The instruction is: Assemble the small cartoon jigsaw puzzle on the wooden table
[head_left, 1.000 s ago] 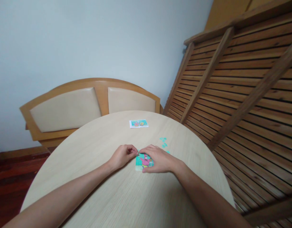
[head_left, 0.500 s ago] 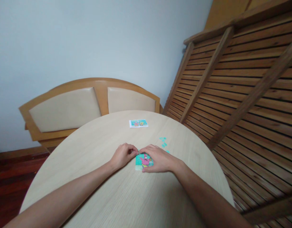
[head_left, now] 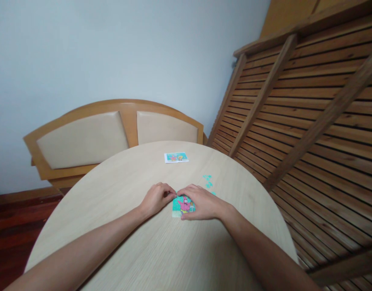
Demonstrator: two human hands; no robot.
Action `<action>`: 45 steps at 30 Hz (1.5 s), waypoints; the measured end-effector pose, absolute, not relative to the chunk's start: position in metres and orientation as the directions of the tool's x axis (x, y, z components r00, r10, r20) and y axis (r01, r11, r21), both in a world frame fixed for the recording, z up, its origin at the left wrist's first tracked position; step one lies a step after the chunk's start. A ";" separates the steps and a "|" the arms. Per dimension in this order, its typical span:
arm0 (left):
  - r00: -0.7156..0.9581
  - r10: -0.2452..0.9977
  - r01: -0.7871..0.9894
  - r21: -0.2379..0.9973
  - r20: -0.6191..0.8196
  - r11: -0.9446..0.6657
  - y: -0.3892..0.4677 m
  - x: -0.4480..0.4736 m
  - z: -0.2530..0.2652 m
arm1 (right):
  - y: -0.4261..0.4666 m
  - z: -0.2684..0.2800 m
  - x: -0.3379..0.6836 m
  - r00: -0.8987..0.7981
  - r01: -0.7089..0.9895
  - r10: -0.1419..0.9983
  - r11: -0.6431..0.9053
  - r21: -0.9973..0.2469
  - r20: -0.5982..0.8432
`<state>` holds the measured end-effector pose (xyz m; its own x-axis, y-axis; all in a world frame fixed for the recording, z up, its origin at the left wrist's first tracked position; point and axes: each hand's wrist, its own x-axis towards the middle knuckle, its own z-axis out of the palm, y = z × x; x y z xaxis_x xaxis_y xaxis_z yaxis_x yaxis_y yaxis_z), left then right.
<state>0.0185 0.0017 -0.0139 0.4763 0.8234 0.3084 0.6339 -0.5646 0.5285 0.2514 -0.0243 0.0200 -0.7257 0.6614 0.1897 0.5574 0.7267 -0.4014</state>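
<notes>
A partly joined jigsaw puzzle (head_left: 185,205), turquoise with a pink starfish figure, lies flat on the round table (head_left: 137,250). My left hand (head_left: 158,197) is at its upper left corner, thumb and forefinger pinched together on what looks like a small puzzle piece, mostly hidden by the fingertips. My right hand (head_left: 204,204) curves around the puzzle's right side, fingers on the top edge and thumb on the bottom edge, gripping it against the table. The right part of the puzzle is covered by this hand.
Several loose turquoise puzzle pieces (head_left: 208,184) lie beyond my right hand. Farther back rests a picture card (head_left: 176,157) with two cartoon figures. A padded headboard (head_left: 83,139) stands behind the table, and a slatted wooden frame (head_left: 295,121) leans along the right.
</notes>
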 end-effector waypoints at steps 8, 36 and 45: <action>0.519 0.799 0.629 0.496 0.304 -0.598 0.000 0.018 -0.009 | -0.025 0.019 0.249 -0.727 0.554 0.661 0.724 -0.411 0.185; 0.852 0.471 0.396 0.306 0.230 -0.866 -0.008 0.002 0.001 | 0.008 0.021 0.355 -0.387 0.688 0.914 0.198 -0.698 -0.121; 0.894 0.355 0.263 0.320 0.275 -0.910 -0.010 0.007 0.004 | 0.012 0.016 0.351 -0.438 0.676 0.898 0.302 -0.672 -0.038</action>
<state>0.0074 -0.0100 0.0037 0.8938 0.3546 0.2747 0.2626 -0.9102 0.3204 0.3511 0.0119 0.0161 -0.4382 0.8981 -0.0375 0.6761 0.3018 -0.6721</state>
